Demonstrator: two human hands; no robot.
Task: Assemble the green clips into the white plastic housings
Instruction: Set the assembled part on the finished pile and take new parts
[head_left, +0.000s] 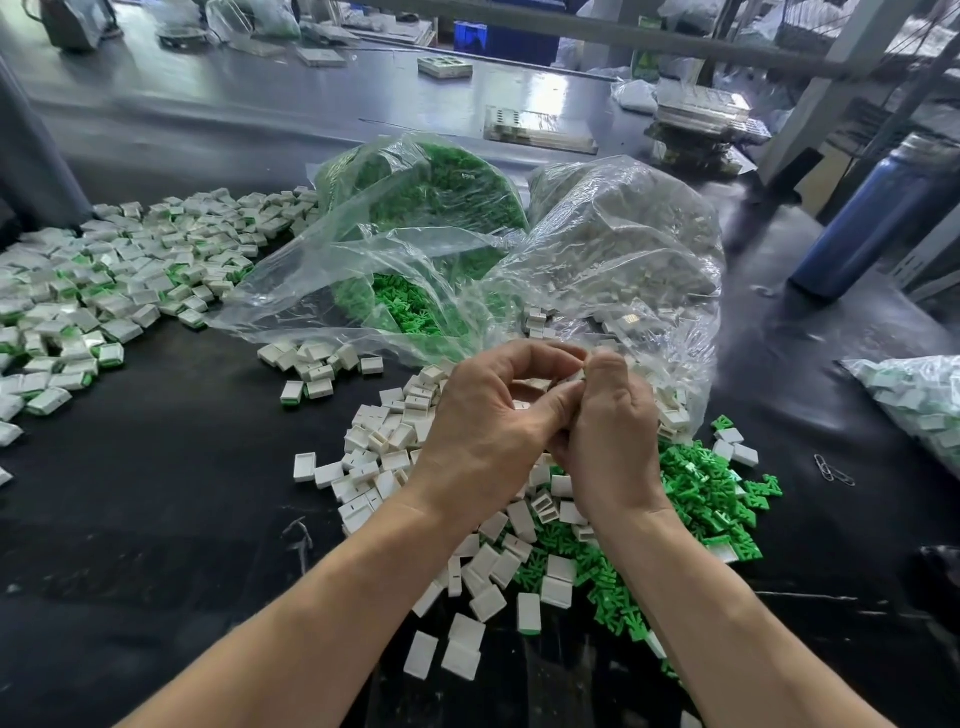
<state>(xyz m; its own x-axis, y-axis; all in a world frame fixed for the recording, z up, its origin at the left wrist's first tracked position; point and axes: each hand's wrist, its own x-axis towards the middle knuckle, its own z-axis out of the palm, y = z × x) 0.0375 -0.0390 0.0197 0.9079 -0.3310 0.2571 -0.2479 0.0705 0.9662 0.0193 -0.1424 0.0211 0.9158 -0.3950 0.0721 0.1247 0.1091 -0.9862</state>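
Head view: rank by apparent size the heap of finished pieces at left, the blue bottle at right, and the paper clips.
1. heap of finished pieces, largest.
2. blue bottle, though it stands farther off, so the gap is unsure.
3. paper clips, smallest.

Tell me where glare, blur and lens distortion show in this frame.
Head view: glare streaks the grey bench top and the clear bags; the far shelving is blurred and bent by the wide lens; both hands, left and right, and the white housings look sharp.
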